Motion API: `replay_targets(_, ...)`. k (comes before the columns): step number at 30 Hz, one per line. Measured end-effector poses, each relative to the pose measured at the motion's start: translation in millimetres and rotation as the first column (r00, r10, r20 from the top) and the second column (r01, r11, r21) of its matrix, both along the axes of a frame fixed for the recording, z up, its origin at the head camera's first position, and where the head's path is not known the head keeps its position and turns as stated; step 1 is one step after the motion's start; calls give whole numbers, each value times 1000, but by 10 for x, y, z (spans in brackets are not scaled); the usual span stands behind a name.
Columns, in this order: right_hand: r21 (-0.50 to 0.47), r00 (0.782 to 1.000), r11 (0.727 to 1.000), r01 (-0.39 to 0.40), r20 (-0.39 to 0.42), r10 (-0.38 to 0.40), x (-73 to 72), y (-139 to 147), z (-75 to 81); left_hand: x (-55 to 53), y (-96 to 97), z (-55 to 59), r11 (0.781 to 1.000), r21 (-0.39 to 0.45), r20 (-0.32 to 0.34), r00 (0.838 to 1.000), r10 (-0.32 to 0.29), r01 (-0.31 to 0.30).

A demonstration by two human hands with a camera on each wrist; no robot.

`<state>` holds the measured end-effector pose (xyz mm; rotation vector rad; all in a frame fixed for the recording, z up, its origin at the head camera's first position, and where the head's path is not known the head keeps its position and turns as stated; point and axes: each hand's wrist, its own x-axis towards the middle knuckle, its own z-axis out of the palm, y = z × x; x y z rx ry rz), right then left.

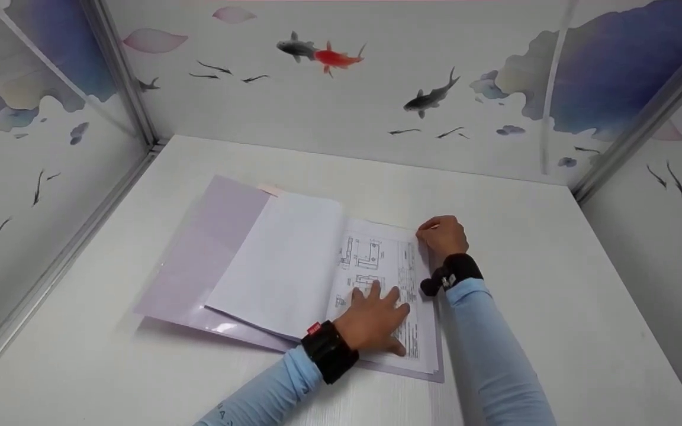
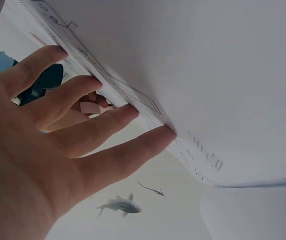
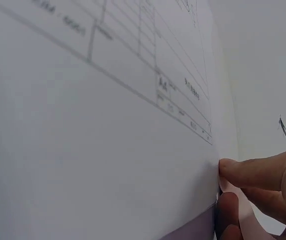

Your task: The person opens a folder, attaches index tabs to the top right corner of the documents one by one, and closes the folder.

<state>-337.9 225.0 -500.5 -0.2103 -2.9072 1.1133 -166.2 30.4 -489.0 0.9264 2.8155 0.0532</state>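
Observation:
A lilac folder (image 1: 211, 248) lies spread on the table, with a stack of papers in it. The turned sheets (image 1: 285, 266) show a blank white back. On the right is a page with a printed technical drawing (image 1: 370, 251). My left hand (image 1: 373, 322) rests on this page with its fingers spread; the fingertips touch the paper in the left wrist view. At the page's upper right corner, my right hand (image 1: 444, 235) pinches a pale pink sticky note (image 3: 247, 215) against the page edge. A corner of the folder shows beneath the paper in the right wrist view.
A pale pink tab (image 1: 270, 190) sticks out from the top of the turned sheets. White table surface (image 1: 530, 284) surrounds the folder. Panels (image 1: 341, 106) painted with fish enclose the back and sides, with metal posts (image 1: 128, 77) at the corners.

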Motion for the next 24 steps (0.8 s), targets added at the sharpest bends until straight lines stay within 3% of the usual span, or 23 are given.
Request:
replay_targets(11,7,1000,1000,-16,-5,16,3,56,-33,-2,3,17,1000,10,33,999,20,-21)
replay_targets(24,3,1000,1000,-15,-2,15,30,69,-50,12,-3,29,1000,-10,0,1000,8,-8)
